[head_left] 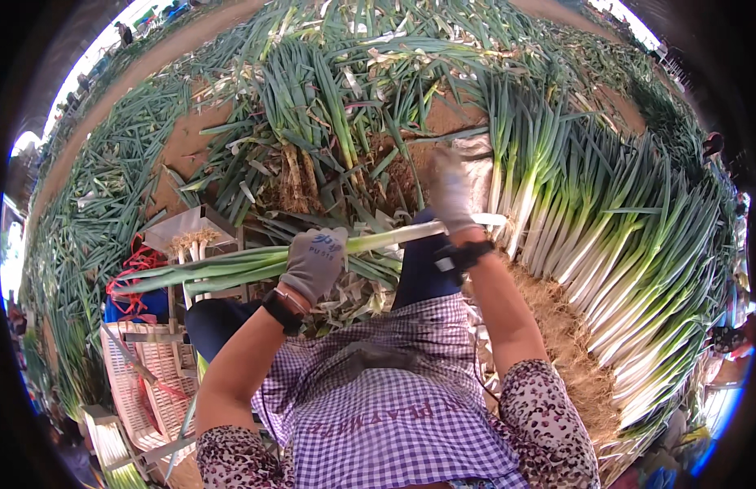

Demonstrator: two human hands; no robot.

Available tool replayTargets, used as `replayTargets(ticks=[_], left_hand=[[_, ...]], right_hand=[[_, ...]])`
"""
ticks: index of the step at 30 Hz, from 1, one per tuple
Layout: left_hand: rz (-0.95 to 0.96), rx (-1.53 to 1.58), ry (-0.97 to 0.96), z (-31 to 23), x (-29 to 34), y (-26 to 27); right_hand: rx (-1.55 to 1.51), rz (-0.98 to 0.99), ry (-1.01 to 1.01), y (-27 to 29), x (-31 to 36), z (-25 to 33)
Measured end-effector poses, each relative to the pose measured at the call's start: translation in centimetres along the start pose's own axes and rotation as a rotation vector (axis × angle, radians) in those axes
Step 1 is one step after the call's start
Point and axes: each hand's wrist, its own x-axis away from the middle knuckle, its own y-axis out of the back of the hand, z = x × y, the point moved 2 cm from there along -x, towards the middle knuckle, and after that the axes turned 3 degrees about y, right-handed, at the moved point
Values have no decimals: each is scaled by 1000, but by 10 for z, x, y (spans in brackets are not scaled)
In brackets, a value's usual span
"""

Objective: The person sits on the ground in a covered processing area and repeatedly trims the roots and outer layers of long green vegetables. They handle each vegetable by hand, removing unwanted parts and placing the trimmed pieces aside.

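My left hand (315, 262), in a grey glove, is closed around a long green onion (386, 238) held level across my lap. Its green leaves stretch to the left, and its white shaft points right. At the white end is my right hand (453, 196), gloved too, its fingers smeared by motion, so their grip is unclear. To the right, cleaned green onions (557, 236) lie side by side in a long curved row, roots toward me. Ahead of my hands lies a bunch of untrimmed green onions (301, 163) with earthy, brown-skinned lower ends.
At my left stand a metal box-like stand (191, 226) and a pink woven plastic basket (138, 367). Red string (134, 273) hangs in a tangle near them. Loose leaves (125, 163) litter the ground ahead and leftward. A checked apron (394, 424) covers my lap.
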Motion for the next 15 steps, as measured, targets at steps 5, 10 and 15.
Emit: replayTargets(ticks=[5,10,15], left_hand=[[139,55,84,15,8,-15],[166,55,66,10,5,-14],[135,53,45,9,3,-11]], right_hand=[[-530,-3,-119,72,25,-14],[-131,164,211,52,70,22],[-494,107,-162,23,67,7]])
